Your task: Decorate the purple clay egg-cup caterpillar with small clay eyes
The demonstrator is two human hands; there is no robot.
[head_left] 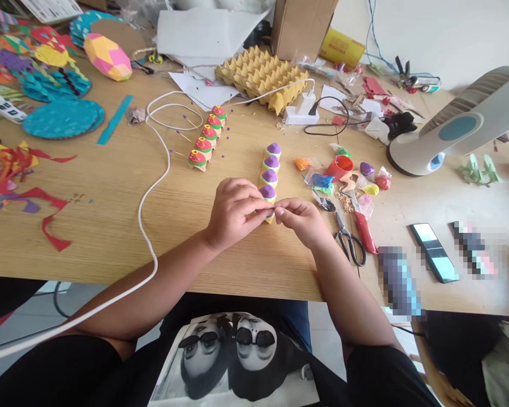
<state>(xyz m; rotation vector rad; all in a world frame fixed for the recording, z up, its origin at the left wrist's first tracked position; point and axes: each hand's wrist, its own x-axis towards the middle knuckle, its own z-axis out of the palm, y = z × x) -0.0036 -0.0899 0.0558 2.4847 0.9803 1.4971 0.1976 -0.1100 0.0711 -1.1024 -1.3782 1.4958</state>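
A strip of egg-carton cups with purple and pale-yellow clay tops stands upright on the table, running away from me. Over its near end, my left hand and my right hand meet with their fingertips pinched together. Whatever lies between the fingertips is too small to name. Part of the nearest cup is hidden by my fingers. Farther left sits a second strip with red, green and yellow clay tops, with toothpicks lying beside it.
Scissors and a red-handled knife lie right of my right hand, near bagged clay lumps and a red cup. Behind are a yellow egg tray and power strip. A white cable crosses my left forearm.
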